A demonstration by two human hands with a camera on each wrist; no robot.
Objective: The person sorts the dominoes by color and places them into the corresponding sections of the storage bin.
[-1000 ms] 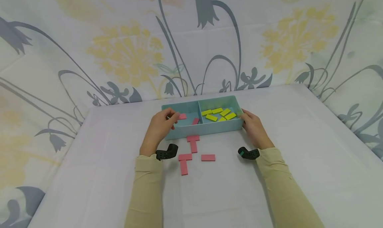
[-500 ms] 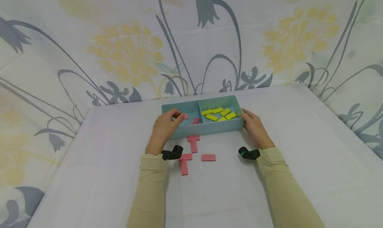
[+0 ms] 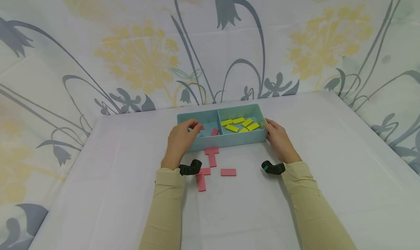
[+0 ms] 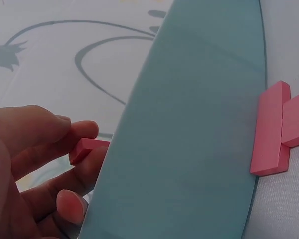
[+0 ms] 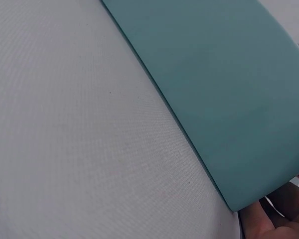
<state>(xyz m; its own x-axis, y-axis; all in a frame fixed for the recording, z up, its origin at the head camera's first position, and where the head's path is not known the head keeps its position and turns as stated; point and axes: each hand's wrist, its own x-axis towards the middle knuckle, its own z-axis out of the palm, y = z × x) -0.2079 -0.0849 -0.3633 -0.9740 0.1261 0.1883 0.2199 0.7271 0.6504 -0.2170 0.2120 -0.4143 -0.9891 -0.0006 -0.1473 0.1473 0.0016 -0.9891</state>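
Flowered cloth hangs behind a white table; I am watching two sleeved forearms reach across it.

Left hand: fingers pinch one end of a pink block over the left compartment of a teal box. From the head view only a small tip of it shows past the fingertips; the near wall hides part of it from the left wrist.

Right hand: fingers bent round the box's right end, gripping it at the near corner.

Just right of the left fingers, a second block, also pink, lies on the compartment floor near the divider. Between the divider and the right fingers, six yellow blocks show, loosely scattered, one partly cut off by the near wall.

Nearer the person than the left fingers, two pink Ts, each of two blocks: the upper T at the foot of the box, contact unclear; the lower T beyond it, its bar partly behind the left wrist camera. One single piece, pink, lies crosswise to the right of the lower T, well apart from both hands.
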